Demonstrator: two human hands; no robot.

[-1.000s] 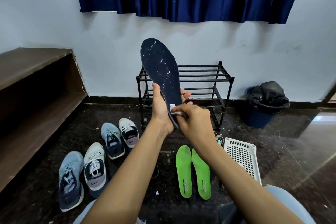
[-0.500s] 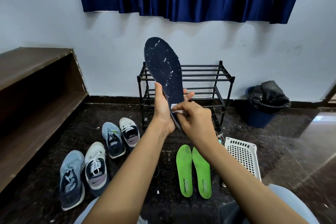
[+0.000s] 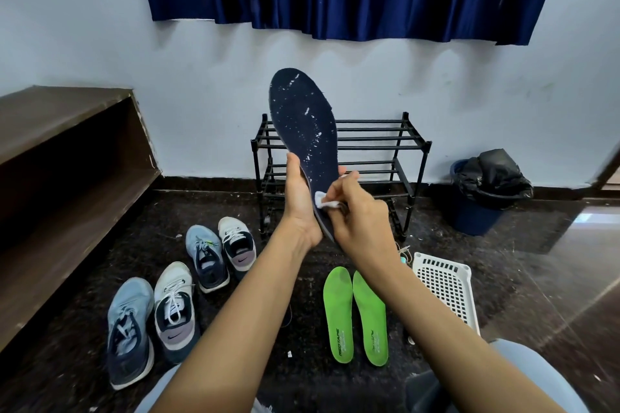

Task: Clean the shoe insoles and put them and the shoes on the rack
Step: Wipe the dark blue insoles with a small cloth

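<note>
In front of the black rack (image 3: 382,144), at mid-frame: holds the dark insole (image 3: 303,131) upright, heel low and toe high, long axis near vertical with a slight lean to the left. Grips the heel end in the left hand (image 3: 297,208), thumb up one edge, fingers curled behind. Pinches a white wipe (image 3: 321,202) in the right hand (image 3: 360,216), pressed on the heel end. Leaves the white specks above the wipe (toward the toe), so probably calls for strokes upward along the length.
</note>
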